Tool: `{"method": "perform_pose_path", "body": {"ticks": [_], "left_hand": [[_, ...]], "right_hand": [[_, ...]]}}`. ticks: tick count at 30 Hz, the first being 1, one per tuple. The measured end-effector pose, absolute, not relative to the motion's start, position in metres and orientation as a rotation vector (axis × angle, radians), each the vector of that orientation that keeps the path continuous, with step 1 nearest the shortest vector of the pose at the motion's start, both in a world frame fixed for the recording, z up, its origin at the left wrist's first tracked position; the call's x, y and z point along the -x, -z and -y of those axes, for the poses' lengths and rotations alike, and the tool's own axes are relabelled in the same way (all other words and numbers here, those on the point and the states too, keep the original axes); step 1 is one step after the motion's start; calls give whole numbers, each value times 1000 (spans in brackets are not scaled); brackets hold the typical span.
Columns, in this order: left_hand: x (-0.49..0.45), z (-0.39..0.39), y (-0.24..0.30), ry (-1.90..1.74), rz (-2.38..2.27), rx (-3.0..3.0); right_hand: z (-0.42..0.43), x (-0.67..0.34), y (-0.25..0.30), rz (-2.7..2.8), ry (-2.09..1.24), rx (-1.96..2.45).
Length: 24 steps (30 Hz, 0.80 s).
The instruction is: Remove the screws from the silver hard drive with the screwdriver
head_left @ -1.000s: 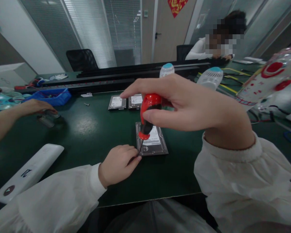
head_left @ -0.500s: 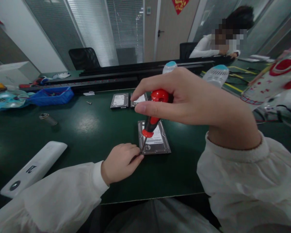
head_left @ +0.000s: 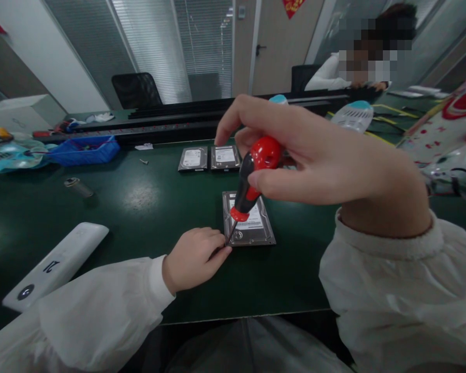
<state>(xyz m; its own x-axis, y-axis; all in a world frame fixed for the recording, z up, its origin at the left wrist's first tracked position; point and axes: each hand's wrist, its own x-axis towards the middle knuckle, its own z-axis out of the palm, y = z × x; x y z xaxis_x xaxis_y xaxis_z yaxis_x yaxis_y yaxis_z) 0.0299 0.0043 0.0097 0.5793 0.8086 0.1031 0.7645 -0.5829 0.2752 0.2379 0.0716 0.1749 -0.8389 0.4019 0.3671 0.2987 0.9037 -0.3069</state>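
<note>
A hard drive with a silver face and white label lies flat on the green table. My left hand is closed at its near left corner, thumb at the front and fingers along the side. Above the drive, my right hand holds a red and black screwdriver by its handle, thumb pressed on it and index finger lifted off. The screwdriver leans, its shaft running down to the corner between my left fingertips. The very tip is hard to make out there. Two more hard drives lie side by side farther back.
On the left are a white device marked 21, a small metal cylinder, a screw-like piece and a blue tray. Black rails cross the back. A patterned bag stands at right; a person sits beyond.
My right hand has shifted its fingers on the screwdriver handle, thumb drawn back to the right and index finger raised. The view has moved slightly. My left hand and the drive keep their places.
</note>
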Motion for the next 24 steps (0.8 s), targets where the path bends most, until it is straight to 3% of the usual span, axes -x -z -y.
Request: {"method": "perform_pose_path", "body": {"ticks": [24], "left_hand": [[-30, -5, -10, -322, -1309, -2606]], "right_hand": [[-68, -233, -173, 2636, -139, 468]]}}
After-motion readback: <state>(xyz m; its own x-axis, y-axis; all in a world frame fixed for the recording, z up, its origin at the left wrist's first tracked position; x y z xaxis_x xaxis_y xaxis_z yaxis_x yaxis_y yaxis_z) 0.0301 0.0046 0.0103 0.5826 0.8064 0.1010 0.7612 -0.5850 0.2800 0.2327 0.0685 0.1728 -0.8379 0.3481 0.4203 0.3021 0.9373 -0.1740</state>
